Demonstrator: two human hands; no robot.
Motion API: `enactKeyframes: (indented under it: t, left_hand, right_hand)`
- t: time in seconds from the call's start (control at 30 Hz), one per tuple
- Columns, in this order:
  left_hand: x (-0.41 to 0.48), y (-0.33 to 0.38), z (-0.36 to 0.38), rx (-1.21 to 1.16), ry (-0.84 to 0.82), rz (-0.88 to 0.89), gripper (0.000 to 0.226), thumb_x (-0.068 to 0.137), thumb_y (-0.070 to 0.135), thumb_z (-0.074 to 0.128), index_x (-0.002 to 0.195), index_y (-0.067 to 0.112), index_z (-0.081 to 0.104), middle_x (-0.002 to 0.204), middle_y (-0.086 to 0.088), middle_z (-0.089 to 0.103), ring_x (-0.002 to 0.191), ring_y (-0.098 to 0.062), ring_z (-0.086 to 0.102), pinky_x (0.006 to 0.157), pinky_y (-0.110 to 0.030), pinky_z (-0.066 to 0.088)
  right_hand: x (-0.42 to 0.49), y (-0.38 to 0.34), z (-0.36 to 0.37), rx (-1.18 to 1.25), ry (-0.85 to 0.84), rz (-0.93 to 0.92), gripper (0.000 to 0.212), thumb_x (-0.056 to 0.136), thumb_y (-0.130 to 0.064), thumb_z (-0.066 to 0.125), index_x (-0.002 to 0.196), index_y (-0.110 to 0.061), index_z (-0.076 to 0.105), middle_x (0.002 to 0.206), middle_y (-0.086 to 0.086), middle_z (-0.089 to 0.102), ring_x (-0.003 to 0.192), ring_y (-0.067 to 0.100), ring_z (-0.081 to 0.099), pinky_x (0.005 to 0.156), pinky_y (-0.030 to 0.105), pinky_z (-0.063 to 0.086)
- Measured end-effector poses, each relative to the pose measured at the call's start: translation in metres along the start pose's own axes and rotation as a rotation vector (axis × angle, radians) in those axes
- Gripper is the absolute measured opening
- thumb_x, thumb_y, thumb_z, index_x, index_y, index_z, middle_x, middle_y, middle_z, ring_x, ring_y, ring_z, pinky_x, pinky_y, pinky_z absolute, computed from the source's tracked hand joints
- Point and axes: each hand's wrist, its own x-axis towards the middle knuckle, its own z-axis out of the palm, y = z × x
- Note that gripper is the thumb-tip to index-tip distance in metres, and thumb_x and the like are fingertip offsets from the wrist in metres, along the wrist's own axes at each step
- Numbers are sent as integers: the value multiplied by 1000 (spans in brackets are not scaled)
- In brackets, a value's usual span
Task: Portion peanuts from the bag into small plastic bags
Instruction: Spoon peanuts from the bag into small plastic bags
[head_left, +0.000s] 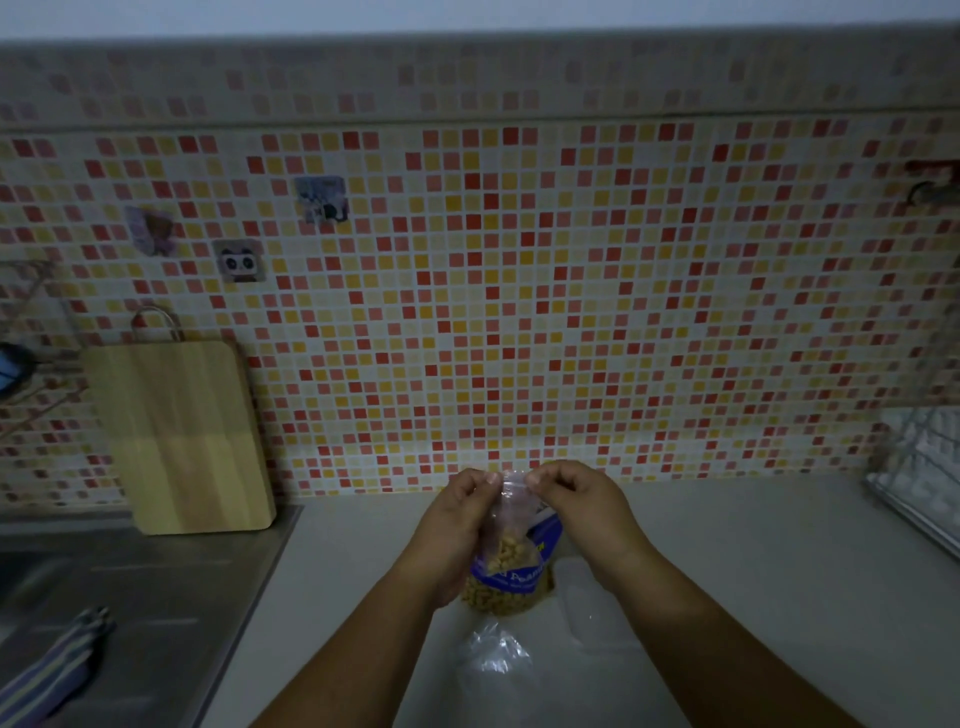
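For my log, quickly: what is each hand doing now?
Left hand: pinches the small plastic bag at its top.
Right hand: pinches the same bag's top.

Dim light here, detail is thin. The peanut bag (511, 579) sits mostly hidden behind the small plastic bag (508, 525) and the left hand (460, 512), so only part of its label can be read. Both hands pinch the small bag's top, and the right hand (576, 496) covers the mouth, so sealed or not can't be told. Clear plastic (496, 657) lies at the table's near edge; how many pieces, I can't tell. The wire rack (919, 483) at the right edge is cut off by the frame. The striped cloth (52, 670), far left, runs out of the picture.
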Motion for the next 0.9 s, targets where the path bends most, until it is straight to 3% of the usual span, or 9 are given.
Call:
enactKeyframes:
  t: [0.1, 0.23, 0.33, 0.47, 0.57, 0.63, 0.7, 0.77, 0.9]
  left_hand:
    - [-4, -3, 4, 51, 20, 63, 23, 92, 34, 54, 82, 14, 60, 88, -21, 60, 75, -31, 52, 62, -35, 43]
    - [-16, -3, 14, 63, 7, 59, 21, 93, 25, 52, 76, 23, 63, 85, -8, 66, 73, -18, 61, 55, -21, 47]
    - [-23, -17, 14, 69, -69, -62, 17, 92, 27, 53, 84, 17, 64, 90, -8, 66, 79, -19, 59, 61, -23, 48]
    - [-32, -43, -4, 7, -186, -315, 29, 92, 34, 50, 99, 9, 64, 92, -8, 68, 84, -24, 64, 83, -40, 54]
    - [-36, -70, -25, 270, -49, -434, 22, 87, 37, 61, 84, 15, 63, 75, -3, 62, 61, -12, 56, 63, -26, 52]
    - [-35, -94, -39, 550, 88, -454, 18, 83, 33, 68, 79, 17, 60, 74, -2, 60, 60, -13, 53, 63, -26, 47]
    - [-35, -116, -48, 842, 135, -487, 25, 80, 37, 69, 94, 19, 61, 92, -2, 64, 82, -18, 62, 78, -27, 47]
    - [-34, -136, -49, 1050, 134, -509, 54, 75, 48, 66, 118, 17, 55, 120, -5, 61, 113, -23, 58, 94, -25, 42]
    - [-33, -160, -47, 1111, 118, -474, 64, 73, 45, 63, 128, 17, 48, 131, -7, 49, 119, -25, 49, 100, -25, 38]
  right_hand:
    - [-9, 3, -3, -8, 12, -35, 20, 91, -17, 58, 74, -21, 67, 82, -2, 69, 79, 11, 63, 70, 19, 45]
    - [-21, 9, -11, 16, -34, -7, 13, 88, -16, 63, 76, -18, 68, 75, -5, 68, 72, 6, 62, 64, 13, 47]
    - [-29, 19, -22, 129, -152, 77, 19, 92, -10, 55, 76, -13, 65, 77, 3, 67, 75, 15, 63, 73, 25, 54]
    - [-40, 43, -37, 128, -301, 280, 22, 95, -9, 50, 76, -11, 59, 71, 4, 65, 58, 9, 63, 59, 21, 56]
    - [-45, 74, -43, 58, -376, 443, 24, 94, -8, 52, 71, -8, 59, 65, 9, 64, 49, 11, 60, 53, 23, 53]
    - [-52, 97, -42, -33, -382, 524, 28, 93, -9, 54, 66, -7, 59, 54, 6, 63, 47, 14, 57, 53, 24, 49]
    - [-58, 121, -37, -125, -360, 603, 33, 92, -10, 56, 60, -7, 59, 47, 5, 61, 45, 15, 55, 52, 24, 47]
    - [-62, 143, -30, -217, -299, 647, 38, 91, -12, 57, 53, -9, 59, 50, 9, 61, 45, 19, 56, 55, 29, 49]
    - [-63, 163, -21, -286, -116, 674, 28, 92, -19, 54, 64, -14, 57, 66, 7, 62, 57, 18, 59, 64, 34, 54]
